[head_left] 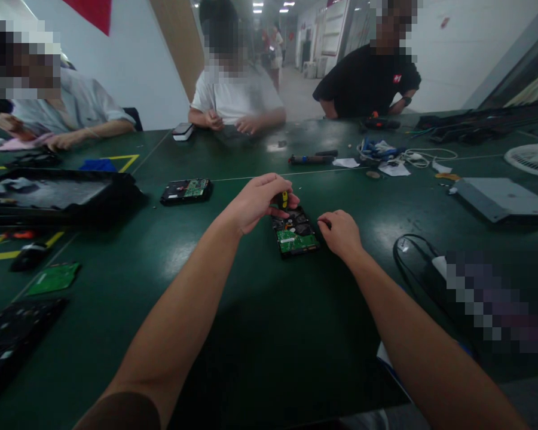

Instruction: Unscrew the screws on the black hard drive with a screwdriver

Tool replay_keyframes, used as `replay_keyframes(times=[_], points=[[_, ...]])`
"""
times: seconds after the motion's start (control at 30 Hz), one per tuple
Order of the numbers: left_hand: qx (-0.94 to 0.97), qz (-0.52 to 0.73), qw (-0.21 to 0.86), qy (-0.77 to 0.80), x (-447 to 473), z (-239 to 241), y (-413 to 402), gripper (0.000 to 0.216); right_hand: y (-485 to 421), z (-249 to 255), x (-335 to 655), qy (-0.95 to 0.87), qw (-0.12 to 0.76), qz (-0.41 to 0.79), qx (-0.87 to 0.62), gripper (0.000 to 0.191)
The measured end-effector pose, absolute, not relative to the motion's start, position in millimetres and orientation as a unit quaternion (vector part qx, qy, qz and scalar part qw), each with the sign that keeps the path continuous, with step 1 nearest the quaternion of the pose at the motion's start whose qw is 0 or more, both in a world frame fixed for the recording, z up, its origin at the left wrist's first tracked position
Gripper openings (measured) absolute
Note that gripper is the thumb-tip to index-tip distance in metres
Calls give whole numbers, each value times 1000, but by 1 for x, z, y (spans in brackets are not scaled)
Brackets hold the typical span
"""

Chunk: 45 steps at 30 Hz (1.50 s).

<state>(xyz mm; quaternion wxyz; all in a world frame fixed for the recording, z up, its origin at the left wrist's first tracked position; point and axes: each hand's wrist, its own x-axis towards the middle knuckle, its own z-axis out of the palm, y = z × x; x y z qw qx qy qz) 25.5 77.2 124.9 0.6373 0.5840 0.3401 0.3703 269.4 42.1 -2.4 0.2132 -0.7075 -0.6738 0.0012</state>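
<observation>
A hard drive [295,237] lies on the green table in front of me, its green circuit board facing up. Over its far end, my left hand [263,200] grips a short yellow and black screwdriver [284,199]; the tip is hidden by my fingers and the drive. My right hand [342,232] is beside the drive's right edge, with fingers curled and thumb against them. Whatever it may hold is too small or hidden to tell.
A second hard drive [186,191] lies left. A black tray-like casing [63,194], a loose circuit board [54,279] and a black drive [20,340] are further left. On the right are a grey metal box [506,197] and a black cable [399,257]. Several people sit across the table.
</observation>
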Motion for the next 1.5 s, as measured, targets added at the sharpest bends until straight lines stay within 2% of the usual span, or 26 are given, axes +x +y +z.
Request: replay_keyframes(times=[0.3,0.63,0.83,1.1,1.23,1.4,1.5], points=[[644,374,555,370,23,126,80,18,41,-2,269,-661,215,-6,-719,22],[569,354,661,337,21,128,77,23,36,5,262,-638,285,-23,-714,20],[611,377,607,341,22,127,78,17,31,13,249,-667,334,42,-664,23],[567,370,647,352,23,127,78,18,21,13,234,-699,259,123,-655,53],[555,374,658,345,25,124,79,17,20,14,235,-709,250,128,-647,53],[609,375,602,354,24,124,80,19,21,12,237,-706,259,130,-646,54],[615,366,606,347,23,125,79,23,21,11,237,-707,258,129,-646,55]])
